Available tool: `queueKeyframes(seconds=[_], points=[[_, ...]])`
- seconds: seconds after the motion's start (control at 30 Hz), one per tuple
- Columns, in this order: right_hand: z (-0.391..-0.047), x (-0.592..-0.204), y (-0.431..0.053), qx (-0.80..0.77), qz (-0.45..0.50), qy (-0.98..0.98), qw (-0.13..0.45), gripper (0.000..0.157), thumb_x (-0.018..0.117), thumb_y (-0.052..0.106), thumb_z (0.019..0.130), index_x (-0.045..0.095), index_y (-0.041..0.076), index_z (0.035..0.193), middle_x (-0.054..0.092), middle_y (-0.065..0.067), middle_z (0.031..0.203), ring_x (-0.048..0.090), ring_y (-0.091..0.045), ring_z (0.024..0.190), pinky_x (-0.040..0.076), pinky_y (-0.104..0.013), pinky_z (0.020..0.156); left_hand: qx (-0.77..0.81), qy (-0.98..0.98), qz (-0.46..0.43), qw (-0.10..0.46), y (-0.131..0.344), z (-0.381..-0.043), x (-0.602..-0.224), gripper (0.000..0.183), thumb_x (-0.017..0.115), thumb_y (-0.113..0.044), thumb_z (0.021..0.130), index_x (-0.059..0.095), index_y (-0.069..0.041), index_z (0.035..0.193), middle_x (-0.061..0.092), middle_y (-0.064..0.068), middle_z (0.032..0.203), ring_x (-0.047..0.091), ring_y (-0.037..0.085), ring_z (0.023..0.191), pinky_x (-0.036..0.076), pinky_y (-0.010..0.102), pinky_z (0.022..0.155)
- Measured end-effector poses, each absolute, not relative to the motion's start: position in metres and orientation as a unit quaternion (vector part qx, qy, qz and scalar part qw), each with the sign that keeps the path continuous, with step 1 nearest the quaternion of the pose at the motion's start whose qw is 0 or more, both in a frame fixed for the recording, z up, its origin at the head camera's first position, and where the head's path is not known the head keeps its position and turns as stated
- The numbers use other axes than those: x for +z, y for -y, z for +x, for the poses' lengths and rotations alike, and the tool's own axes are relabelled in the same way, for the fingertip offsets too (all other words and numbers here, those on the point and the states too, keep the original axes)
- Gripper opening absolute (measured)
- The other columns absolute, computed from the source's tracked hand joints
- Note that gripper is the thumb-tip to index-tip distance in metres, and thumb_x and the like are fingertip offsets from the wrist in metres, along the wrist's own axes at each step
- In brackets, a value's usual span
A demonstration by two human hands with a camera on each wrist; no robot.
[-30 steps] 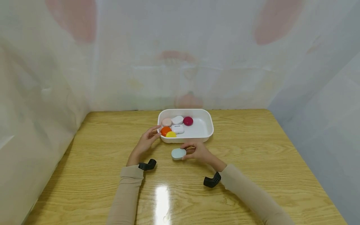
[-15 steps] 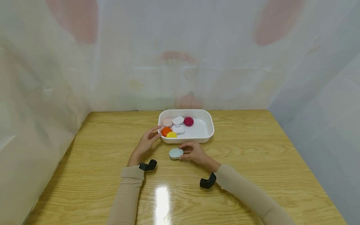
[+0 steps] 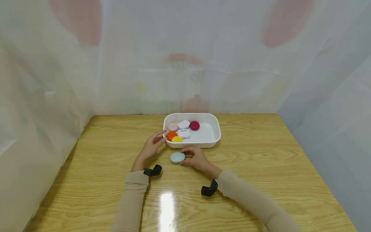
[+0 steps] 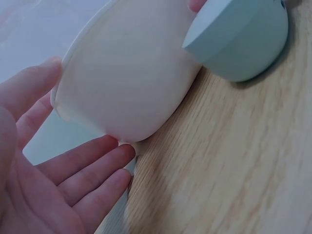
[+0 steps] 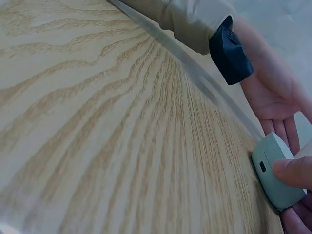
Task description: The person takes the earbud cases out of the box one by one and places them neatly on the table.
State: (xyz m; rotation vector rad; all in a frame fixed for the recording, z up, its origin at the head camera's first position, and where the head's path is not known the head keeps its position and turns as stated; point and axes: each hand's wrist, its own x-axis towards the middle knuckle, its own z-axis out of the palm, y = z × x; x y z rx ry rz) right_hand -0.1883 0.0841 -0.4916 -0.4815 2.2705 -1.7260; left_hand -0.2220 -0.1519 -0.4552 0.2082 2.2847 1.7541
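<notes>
In the head view my right hand [image 3: 197, 159] pinches a pale mint-green oval earbud case [image 3: 177, 157] between thumb and fingers, just in front of the white tray [image 3: 215, 140]. A dark port shows on the side of the case [image 5: 278, 165] in the right wrist view, with the thumb pressed on its face. It sits right at the wooden tabletop. My left hand [image 3: 150, 149] touches the tray's left end with extended fingers. Seen from the left wrist, thumb and fingertips lie along the tray's wall [image 4: 126, 63].
Inside the tray lie a pink round case [image 3: 172, 126], a white oval one [image 3: 184, 124], a crimson one [image 3: 194, 125], an orange one [image 3: 171, 135], a yellow one [image 3: 177, 139] and a white earbud case [image 3: 184, 133]. Pale curtains [image 3: 185, 64] surround the wooden table [image 3: 249, 154].
My right hand has moved left with the mint-green earbud case in its fingers, along the tray's front side. The left hand stays at the tray's left end.
</notes>
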Motion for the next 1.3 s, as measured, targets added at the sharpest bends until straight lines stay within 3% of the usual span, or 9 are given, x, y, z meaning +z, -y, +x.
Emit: queueKeyframes(seconds=[0.4, 0.63, 0.9, 1.13, 1.3], points=[[-0.188, -0.482, -0.094, -0.584, -0.173, -0.784, 0.12, 0.043, 0.074, -0.002, 0.08, 0.06, -0.01, 0.119, 0.062, -0.028, 0.123, 0.063, -0.039, 0.113, 0.056, -0.031, 0.093, 0.597, -0.789, 0.065, 0.131, 0.15, -0.22, -0.453, 0.048, 0.053, -0.024, 0.1, 0.041, -0.011, 0.145, 0.036, 0.018, 0.155, 0.038, 0.04, 0.141, 0.035, 0.059, 0.112], [-0.191, -0.459, -0.105, -0.578, -0.246, -0.767, 0.134, 0.035, 0.067, -0.003, 0.086, 0.058, -0.014, 0.118, 0.064, -0.033, 0.116, 0.064, -0.044, 0.107, 0.057, -0.027, 0.089, 0.6, -0.787, 0.071, 0.121, 0.154, -0.231, -0.471, 0.049, 0.053, -0.026, 0.1, 0.041, -0.014, 0.145, 0.034, 0.017, 0.156, 0.037, 0.041, 0.142, 0.034, 0.06, 0.112], [-0.204, -0.43, -0.116, -0.586, -0.282, -0.754, 0.096, 0.031, 0.066, -0.01, 0.083, 0.061, -0.015, 0.112, 0.065, -0.035, 0.112, 0.063, -0.049, 0.105, 0.058, -0.036, 0.089, 0.592, -0.795, 0.075, 0.104, 0.156, -0.235, -0.486, 0.049, 0.055, -0.037, 0.098, 0.044, -0.02, 0.142, 0.039, 0.012, 0.154, 0.041, 0.038, 0.14, 0.036, 0.059, 0.112], [-0.218, -0.421, -0.121, -0.578, -0.254, -0.772, 0.067, 0.03, 0.069, -0.005, 0.083, 0.063, -0.012, 0.112, 0.067, -0.032, 0.11, 0.063, -0.049, 0.104, 0.058, -0.024, 0.086, 0.596, -0.793, 0.074, 0.102, 0.156, -0.234, -0.486, 0.048, 0.056, -0.037, 0.097, 0.046, -0.021, 0.141, 0.038, 0.01, 0.155, 0.041, 0.037, 0.14, 0.036, 0.058, 0.112], [-0.226, -0.419, -0.121, -0.58, -0.248, -0.773, 0.065, 0.032, 0.069, -0.006, 0.082, 0.062, -0.013, 0.113, 0.066, -0.034, 0.112, 0.062, -0.05, 0.106, 0.058, -0.023, 0.083, 0.594, -0.795, 0.075, 0.1, 0.155, -0.234, -0.486, 0.049, 0.056, -0.036, 0.097, 0.045, -0.019, 0.142, 0.037, 0.009, 0.156, 0.041, 0.037, 0.14, 0.036, 0.057, 0.112]])
